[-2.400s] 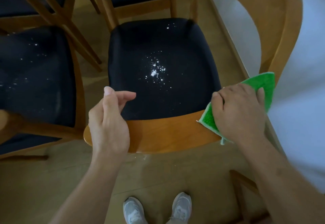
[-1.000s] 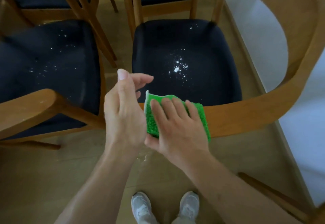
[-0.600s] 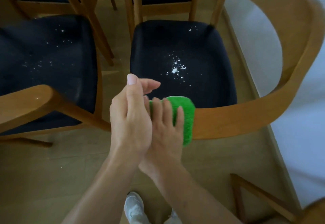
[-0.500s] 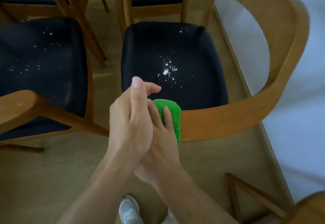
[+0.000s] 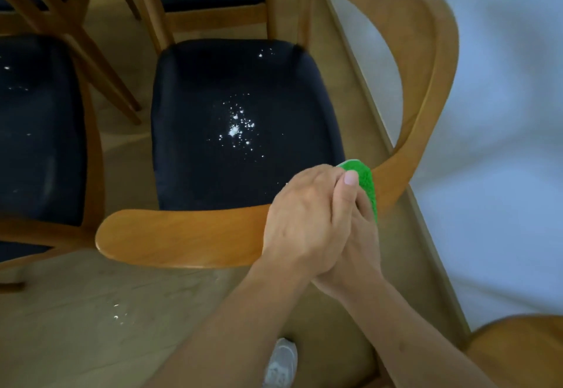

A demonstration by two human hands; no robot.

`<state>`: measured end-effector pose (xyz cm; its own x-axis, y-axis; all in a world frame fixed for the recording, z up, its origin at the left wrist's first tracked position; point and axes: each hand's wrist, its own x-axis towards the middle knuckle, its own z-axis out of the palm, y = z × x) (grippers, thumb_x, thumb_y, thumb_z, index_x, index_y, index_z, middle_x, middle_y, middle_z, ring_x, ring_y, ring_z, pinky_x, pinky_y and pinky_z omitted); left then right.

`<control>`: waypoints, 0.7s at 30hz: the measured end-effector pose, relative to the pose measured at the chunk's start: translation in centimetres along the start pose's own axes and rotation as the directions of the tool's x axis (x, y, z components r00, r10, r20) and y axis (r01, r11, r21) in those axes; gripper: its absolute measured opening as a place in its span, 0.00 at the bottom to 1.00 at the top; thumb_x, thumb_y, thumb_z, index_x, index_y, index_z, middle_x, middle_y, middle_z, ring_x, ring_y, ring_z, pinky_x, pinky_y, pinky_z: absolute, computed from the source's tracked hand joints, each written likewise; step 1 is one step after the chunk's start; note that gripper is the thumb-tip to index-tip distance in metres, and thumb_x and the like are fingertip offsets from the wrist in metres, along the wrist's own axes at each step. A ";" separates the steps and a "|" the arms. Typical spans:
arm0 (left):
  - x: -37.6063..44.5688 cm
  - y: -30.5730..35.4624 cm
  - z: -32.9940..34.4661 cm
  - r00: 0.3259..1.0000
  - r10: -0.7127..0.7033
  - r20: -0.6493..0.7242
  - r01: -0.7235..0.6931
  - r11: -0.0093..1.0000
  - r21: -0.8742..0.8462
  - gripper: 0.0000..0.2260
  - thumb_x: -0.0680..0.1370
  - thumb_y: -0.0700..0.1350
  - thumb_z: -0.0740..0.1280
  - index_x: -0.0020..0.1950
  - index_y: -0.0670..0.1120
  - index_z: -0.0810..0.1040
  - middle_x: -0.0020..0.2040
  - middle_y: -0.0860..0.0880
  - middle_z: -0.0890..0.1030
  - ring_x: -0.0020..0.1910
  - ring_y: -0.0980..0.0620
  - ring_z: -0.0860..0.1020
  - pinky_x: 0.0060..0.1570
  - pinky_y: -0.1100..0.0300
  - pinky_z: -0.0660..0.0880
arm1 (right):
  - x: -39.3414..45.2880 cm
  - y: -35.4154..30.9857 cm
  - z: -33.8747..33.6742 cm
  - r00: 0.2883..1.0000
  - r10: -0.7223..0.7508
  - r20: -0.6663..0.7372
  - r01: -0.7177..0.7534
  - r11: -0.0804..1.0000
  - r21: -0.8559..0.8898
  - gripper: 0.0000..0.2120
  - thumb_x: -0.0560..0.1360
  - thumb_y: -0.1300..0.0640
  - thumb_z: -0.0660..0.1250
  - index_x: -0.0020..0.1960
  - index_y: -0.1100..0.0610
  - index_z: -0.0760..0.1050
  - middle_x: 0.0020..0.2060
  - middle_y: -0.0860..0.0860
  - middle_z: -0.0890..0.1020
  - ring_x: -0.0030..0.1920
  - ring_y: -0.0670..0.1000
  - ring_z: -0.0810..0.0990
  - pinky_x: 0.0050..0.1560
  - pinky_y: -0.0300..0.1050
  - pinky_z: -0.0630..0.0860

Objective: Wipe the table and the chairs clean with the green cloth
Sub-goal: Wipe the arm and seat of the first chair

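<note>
Single head view, steeply downward, close over a chair seat (image 5: 240, 125).

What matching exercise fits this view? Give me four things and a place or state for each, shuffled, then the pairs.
Things:
1. green cloth
2. white crumbs
3. shoe
4. left hand

Places or states:
A. on the floor, under the arms
B. scattered on the dark seat
C. bunched between both hands at the wooden backrest
D. laid over the right hand

Pairs: 1-C, 2-B, 3-A, 4-D
</note>
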<state>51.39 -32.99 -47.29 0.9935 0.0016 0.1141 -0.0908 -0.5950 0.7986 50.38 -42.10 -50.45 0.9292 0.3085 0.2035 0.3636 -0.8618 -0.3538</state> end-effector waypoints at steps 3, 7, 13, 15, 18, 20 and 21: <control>-0.4 -0.4 -0.1 0.999 -0.008 -0.034 0.006 0.997 -0.079 0.22 0.82 0.54 0.46 0.55 0.48 0.79 0.52 0.58 0.79 0.55 0.68 0.72 0.60 0.71 0.65 | 0.2 -0.1 -0.2 0.987 -0.114 0.110 0.131 0.979 -0.158 0.27 0.75 0.45 0.61 0.70 0.58 0.70 0.65 0.57 0.76 0.69 0.57 0.69 0.69 0.60 0.64; 1.0 0.8 1.2 0.995 -0.094 -0.037 0.079 0.953 -0.292 0.20 0.82 0.54 0.48 0.51 0.51 0.80 0.44 0.67 0.78 0.51 0.72 0.73 0.52 0.79 0.64 | 1.4 4.1 -1.5 0.964 -0.168 0.207 0.199 0.971 -0.136 0.27 0.77 0.43 0.57 0.72 0.54 0.67 0.68 0.52 0.73 0.72 0.56 0.67 0.70 0.60 0.64; 4.6 5.4 6.5 0.988 -0.071 0.134 0.095 0.978 -0.186 0.22 0.82 0.56 0.45 0.65 0.53 0.72 0.62 0.59 0.76 0.62 0.63 0.71 0.67 0.57 0.66 | 5.9 12.0 -4.0 0.974 0.005 0.226 0.045 0.975 -0.217 0.28 0.74 0.46 0.52 0.67 0.60 0.73 0.68 0.58 0.73 0.71 0.60 0.67 0.66 0.65 0.65; 6.0 6.2 7.1 0.965 -0.199 0.170 0.245 0.915 -0.322 0.20 0.82 0.58 0.45 0.58 0.58 0.75 0.54 0.61 0.79 0.56 0.66 0.75 0.59 0.61 0.71 | 7.6 13.5 -3.6 0.972 0.062 0.227 -0.009 0.974 -0.225 0.30 0.77 0.44 0.47 0.75 0.57 0.62 0.77 0.55 0.58 0.78 0.53 0.46 0.73 0.61 0.53; 8.0 6.2 6.9 0.911 -0.376 0.169 0.410 0.792 -0.452 0.18 0.80 0.62 0.46 0.42 0.64 0.74 0.42 0.72 0.77 0.45 0.75 0.74 0.43 0.78 0.68 | 9.6 14.8 -3.2 0.963 0.198 0.181 -0.156 0.962 -0.223 0.30 0.80 0.46 0.42 0.79 0.56 0.42 0.78 0.50 0.37 0.70 0.46 0.23 0.75 0.57 0.44; 9.2 5.8 6.9 0.882 -0.428 0.198 0.469 0.750 -0.467 0.19 0.75 0.67 0.45 0.41 0.69 0.76 0.43 0.73 0.78 0.46 0.76 0.74 0.45 0.73 0.68 | 10.4 14.6 -3.4 0.957 0.251 0.145 -0.220 0.955 -0.200 0.33 0.77 0.46 0.37 0.78 0.59 0.36 0.77 0.53 0.34 0.72 0.49 0.25 0.76 0.54 0.43; 9.7 5.6 6.9 0.868 -0.445 0.221 0.495 0.733 -0.466 0.19 0.75 0.68 0.45 0.41 0.73 0.76 0.44 0.74 0.77 0.47 0.77 0.73 0.48 0.70 0.68 | 10.4 14.2 -3.4 0.951 0.278 0.135 -0.253 0.951 -0.176 0.34 0.76 0.46 0.35 0.77 0.60 0.33 0.76 0.54 0.32 0.73 0.51 0.26 0.76 0.50 0.39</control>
<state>61.01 -41.80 -45.80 0.9180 0.0881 -0.3867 0.3924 -0.0607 0.9178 65.01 -52.54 -50.23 0.9937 0.1081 -0.0285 0.0989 -0.9688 -0.2270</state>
